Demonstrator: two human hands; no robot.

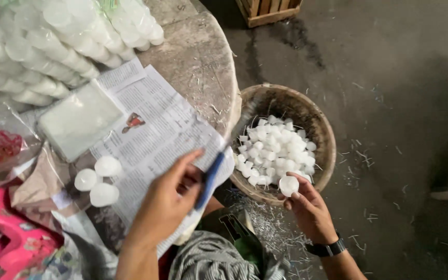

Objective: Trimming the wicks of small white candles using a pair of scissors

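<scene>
My left hand (168, 199) hovers over a newspaper sheet (156, 135) on the round table and grips a blue-handled tool (209, 179). My right hand (307, 207), with a black wristband, holds one small white candle (288, 185) at the rim of a woven basket (321, 124). The basket stands on the floor and holds several white candles (276, 148). Three more white candles (99, 179) stand on the newspaper to the left of my left hand.
Bags of white candles (53, 41) are piled at the back of the table, with a stack of clear plastic sheets (79, 119) in front. Pink items (6, 233) lie lower left. A wooden crate (268, 10) stands on the dark floor, with wick trimmings scattered about.
</scene>
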